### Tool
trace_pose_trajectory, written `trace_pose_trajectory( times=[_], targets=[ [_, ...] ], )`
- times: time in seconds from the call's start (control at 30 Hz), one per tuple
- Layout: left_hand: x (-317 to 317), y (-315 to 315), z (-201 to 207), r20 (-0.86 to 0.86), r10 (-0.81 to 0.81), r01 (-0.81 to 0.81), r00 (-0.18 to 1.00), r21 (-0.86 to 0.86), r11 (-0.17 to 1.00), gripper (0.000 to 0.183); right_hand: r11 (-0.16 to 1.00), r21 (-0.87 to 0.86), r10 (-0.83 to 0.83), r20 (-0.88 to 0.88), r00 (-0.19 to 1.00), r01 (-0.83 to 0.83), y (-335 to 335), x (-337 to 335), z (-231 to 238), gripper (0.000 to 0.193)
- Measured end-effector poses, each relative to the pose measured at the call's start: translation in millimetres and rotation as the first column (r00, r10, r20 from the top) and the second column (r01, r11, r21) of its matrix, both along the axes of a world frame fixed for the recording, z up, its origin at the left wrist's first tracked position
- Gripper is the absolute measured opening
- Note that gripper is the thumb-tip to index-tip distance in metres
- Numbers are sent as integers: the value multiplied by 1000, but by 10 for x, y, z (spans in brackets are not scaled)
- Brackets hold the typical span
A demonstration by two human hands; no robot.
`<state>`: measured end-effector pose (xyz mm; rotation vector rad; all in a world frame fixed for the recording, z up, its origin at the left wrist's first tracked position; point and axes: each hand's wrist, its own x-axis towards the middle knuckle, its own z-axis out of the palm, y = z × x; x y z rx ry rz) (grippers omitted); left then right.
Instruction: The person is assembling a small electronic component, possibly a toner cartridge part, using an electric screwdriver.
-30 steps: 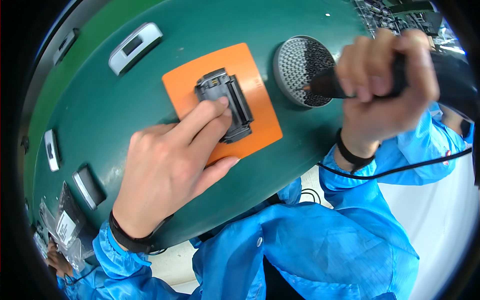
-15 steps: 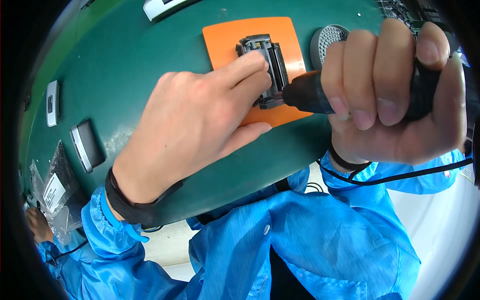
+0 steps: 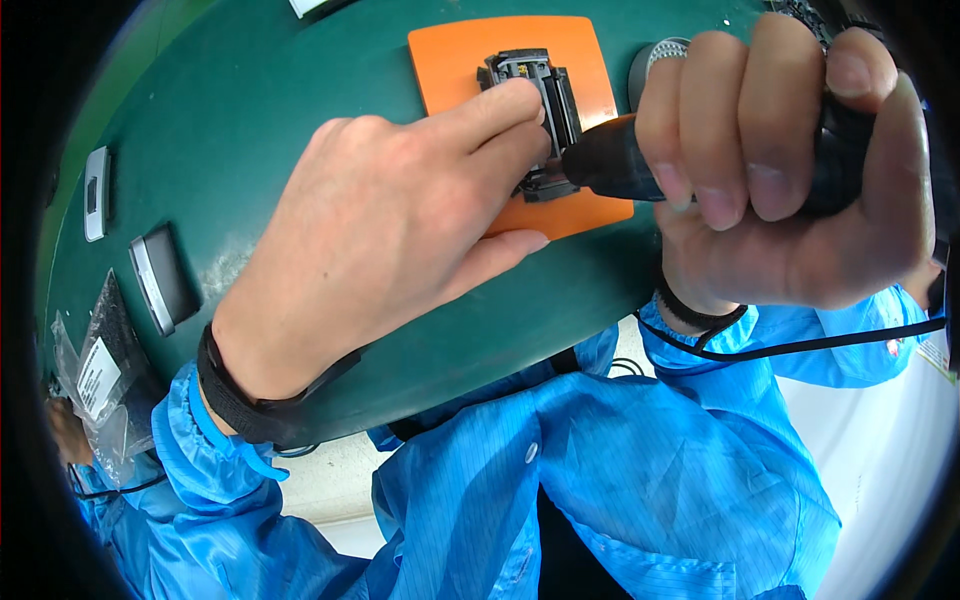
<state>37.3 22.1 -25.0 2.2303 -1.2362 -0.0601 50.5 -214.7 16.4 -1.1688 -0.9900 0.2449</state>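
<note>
In the head view, the left hand (image 3: 390, 225) lies palm down over the green table (image 3: 250, 120), its fingers stretched forward and only loosely spread. The fingertips (image 3: 515, 100) press on the small black part (image 3: 545, 85), which sits on the orange mat (image 3: 470, 50) at the far middle of the table. The hand grips nothing; it pins the part from above, with the thumb resting along the mat's near edge. Its wrist wears a black strap (image 3: 245, 400) and comes out of a blue sleeve (image 3: 210, 470) at the lower left.

The right hand (image 3: 790, 190) is closed in a full fist around the dark power screwdriver (image 3: 620, 165), all four fingers wrapped over the barrel and the thumb on the far side. The tool points left, its nose meeting the black part just beside the left fingertips. A thin black cable (image 3: 800, 345) runs under this wrist.

A round metal dish (image 3: 655, 55) shows behind the fist. Two flat silver-edged devices (image 3: 160, 285) and clear bags (image 3: 95, 375) lie at the table's left edge.
</note>
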Motion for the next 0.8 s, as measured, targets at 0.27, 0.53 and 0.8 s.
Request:
trace_pose_trajectory(
  times=[0.27,0.53,0.8],
  targets=[
    [14,-3,2,21,4,-4,1000,10,1000,53,1000,4,-25,2,1000,25,17,-4,0,44],
    [-8,-10,-4,4,8,-8,1000,4,1000,52,999,-9,-40,11,999,40,62,-39,3,43],
    [6,-26,37,-3,1,-1,1000,-49,999,43,997,-48,-56,71,996,60,137,-7,23,43]
  ],
)
